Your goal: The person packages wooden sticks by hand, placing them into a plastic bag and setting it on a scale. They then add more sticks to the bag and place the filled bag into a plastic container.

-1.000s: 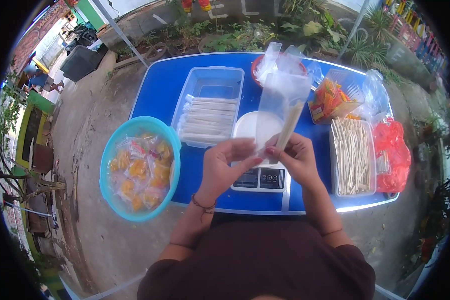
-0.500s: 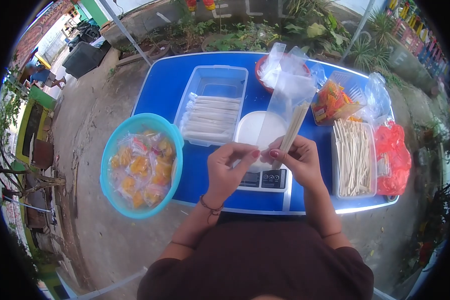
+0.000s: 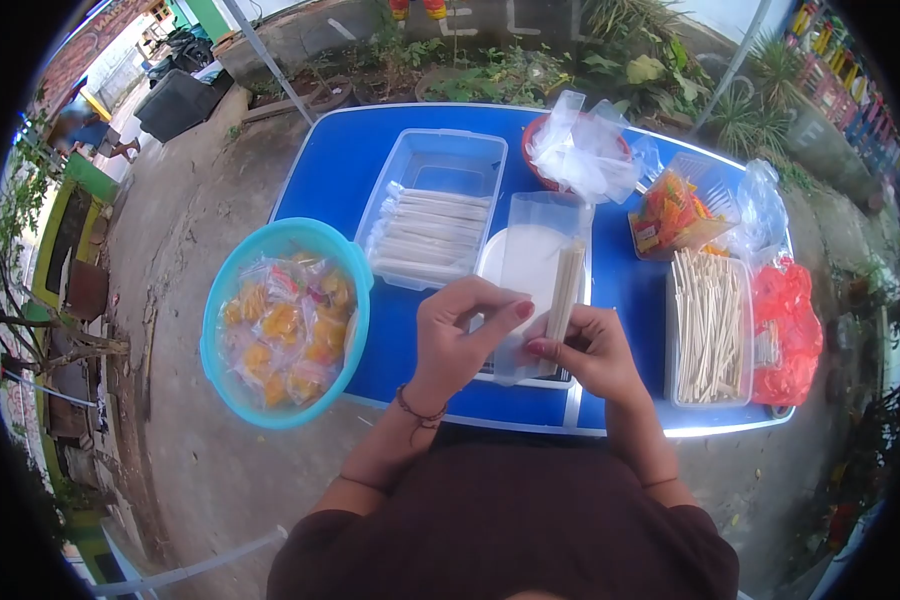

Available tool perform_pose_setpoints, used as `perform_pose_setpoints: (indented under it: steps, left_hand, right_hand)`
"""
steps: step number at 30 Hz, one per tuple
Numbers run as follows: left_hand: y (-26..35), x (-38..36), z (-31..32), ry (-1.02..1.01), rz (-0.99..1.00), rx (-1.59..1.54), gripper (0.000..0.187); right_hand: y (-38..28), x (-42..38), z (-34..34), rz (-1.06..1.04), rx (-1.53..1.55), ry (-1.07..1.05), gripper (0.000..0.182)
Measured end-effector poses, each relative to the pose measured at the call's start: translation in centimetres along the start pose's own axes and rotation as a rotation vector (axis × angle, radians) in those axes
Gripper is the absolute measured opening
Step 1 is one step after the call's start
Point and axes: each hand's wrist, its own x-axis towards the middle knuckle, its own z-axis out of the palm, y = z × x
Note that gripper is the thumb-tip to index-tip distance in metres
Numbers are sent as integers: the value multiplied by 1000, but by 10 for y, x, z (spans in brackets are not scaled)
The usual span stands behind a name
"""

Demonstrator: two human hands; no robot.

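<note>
My right hand (image 3: pixel 592 352) is closed around a bundle of thin wooden sticks (image 3: pixel 567 290), held nearly upright. A clear plastic bag (image 3: pixel 538 210) hangs beside and behind the sticks, its lower end by my right fingers. Just left of them, my left hand (image 3: pixel 462 335) pinches thumb and forefinger together at the bag's side; the exact contact is hard to see. Under both hands sits a kitchen scale with a white round plate (image 3: pixel 520 262), partly covered by the bag and hands.
A clear bin (image 3: pixel 485 160) holds wrapped stick packs (image 3: pixel 435 225). At left stands a turquoise basin (image 3: pixel 213 335) of bagged yellow-orange food. To the right are a tub of loose sticks (image 3: pixel 710 330), a red plastic bag (image 3: pixel 785 325), orange packets (image 3: pixel 670 215) and a red basket (image 3: pixel 532 165) with clear bags.
The plastic bag has swung down alongside the sticks, now lying in front of the scale. My right hand has lowered slightly and the sticks stand more upright. My left hand stays pinched.
</note>
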Motion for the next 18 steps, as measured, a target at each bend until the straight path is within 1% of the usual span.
perform_pose_setpoints:
  steps: [3,6,9,12,15,16,18]
  left_hand:
    - [14,5,2,84,-32,-127,9]
    - [26,13,1,120,10,-160,10]
    - [27,21,3,159,79,-237,19]
    - [30,27,9,143,25,-504,39]
    - [28,32,26,57,22,-252,56]
    - [23,32,27,73,59,-128,62]
    - [31,35,30,125,-42,-132,66]
  right_hand:
    - [0,-5,0,56,-27,-28,11]
    - [0,-10,2,96,-15,-43,12]
    - [1,-13,0,86,-28,-51,12]
    - [1,-15,-4,101,-65,-45,11]
    - [-5,-16,-6,88,-173,-46,11]
    - [-5,-16,-6,77,-221,-52,11]
    - [-5,-16,-6,72,-262,-71,11]
